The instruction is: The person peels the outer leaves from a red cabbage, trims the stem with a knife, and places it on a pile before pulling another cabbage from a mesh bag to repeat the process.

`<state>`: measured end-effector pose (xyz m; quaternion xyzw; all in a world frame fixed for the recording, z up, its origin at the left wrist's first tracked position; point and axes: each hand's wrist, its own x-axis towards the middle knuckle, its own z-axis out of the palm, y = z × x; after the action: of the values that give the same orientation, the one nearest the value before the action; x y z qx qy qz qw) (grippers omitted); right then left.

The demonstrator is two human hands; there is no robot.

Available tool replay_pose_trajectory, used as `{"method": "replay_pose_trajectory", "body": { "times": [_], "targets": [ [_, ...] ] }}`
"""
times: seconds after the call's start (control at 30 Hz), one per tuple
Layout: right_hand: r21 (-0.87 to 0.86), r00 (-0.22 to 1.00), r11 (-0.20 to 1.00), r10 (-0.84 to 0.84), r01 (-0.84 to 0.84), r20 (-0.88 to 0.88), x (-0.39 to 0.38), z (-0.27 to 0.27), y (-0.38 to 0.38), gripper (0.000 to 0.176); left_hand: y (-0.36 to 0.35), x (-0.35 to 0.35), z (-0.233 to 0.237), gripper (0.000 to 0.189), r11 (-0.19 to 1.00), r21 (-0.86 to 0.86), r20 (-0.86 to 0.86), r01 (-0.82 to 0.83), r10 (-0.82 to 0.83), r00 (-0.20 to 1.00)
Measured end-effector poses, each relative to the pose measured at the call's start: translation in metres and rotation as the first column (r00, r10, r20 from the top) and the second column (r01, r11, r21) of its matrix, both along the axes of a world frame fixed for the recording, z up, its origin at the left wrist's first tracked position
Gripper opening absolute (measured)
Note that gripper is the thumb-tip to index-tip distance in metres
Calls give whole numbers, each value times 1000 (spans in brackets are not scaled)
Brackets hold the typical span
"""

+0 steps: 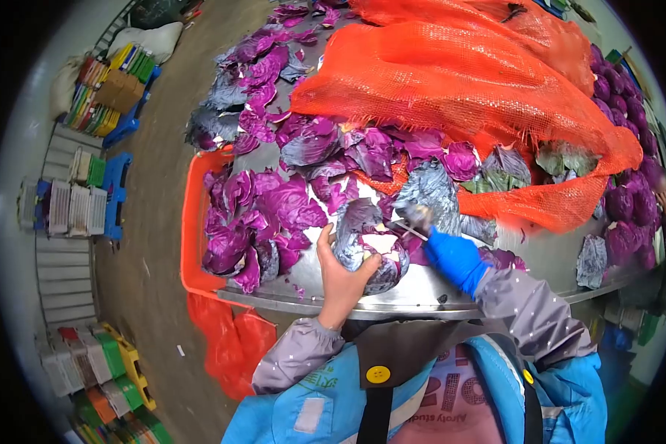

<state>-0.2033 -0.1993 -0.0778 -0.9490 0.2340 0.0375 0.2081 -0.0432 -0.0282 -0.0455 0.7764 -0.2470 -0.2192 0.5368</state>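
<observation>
One purple cabbage (383,246) sat clasped in the left hand (343,283); beside it, the right hand (456,260) gripped a knife (411,230).

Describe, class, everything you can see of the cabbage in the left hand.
The cabbage is roundish and purple, with dull grey-blue outer leaves. A pale, cut-looking patch faces the camera. It sits near the front edge of the metal table; the bare left hand grips its side, thumb beside the patch. Whether the knife touches it is unclear.
</observation>
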Motion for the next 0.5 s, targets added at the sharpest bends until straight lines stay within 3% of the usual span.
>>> {"method": "replay_pose_trajectory", "body": {
  "times": [0.03,0.07,0.13,0.2,0.23,0.33,0.37,0.43,0.47,0.5],
  "targets": [
    [-18,1000,1000,-1,1,-29,-1,-13,-13,22,1,0,4,85,999,-22,-107,-45,43,993],
    [-35,998,999,-6,4,-59,0,-21,-24,22,4,0,3,85,998,-20,-106,-51,49,993],
    [-55,999,998,16,-18,-41,9,-25,-40,22,13,4,-5,79,980,-168,-318,-109,51,947],
    [-140,998,990,10,-2,61,19,-51,-68,33,24,8,-12,77,979,-189,-294,-75,16,956],
    [-40,984,996,-67,74,163,24,-49,-87,34,28,11,-15,78,975,-219,-281,-39,-25,959],
    [33,973,973,-228,230,-41,52,-1,-111,33,28,12,-16,81,975,-223,-270,-14,-48,962],
    [33,973,973,-228,229,-37,55,13,-104,33,25,12,-17,82,974,-224,-287,-25,-41,957],
    [272,971,951,-193,150,139,52,35,-81,34,13,7,-18,82,964,-262,-336,-37,-55,940],
    [265,966,954,-191,141,173,45,22,-69,34,3,4,-18,80,961,-274,-297,-32,-53,953],
    [226,956,974,-73,8,283,39,24,-54,34,-8,2,-16,80,954,-299,-283,3,-92,955]
  ]
}}
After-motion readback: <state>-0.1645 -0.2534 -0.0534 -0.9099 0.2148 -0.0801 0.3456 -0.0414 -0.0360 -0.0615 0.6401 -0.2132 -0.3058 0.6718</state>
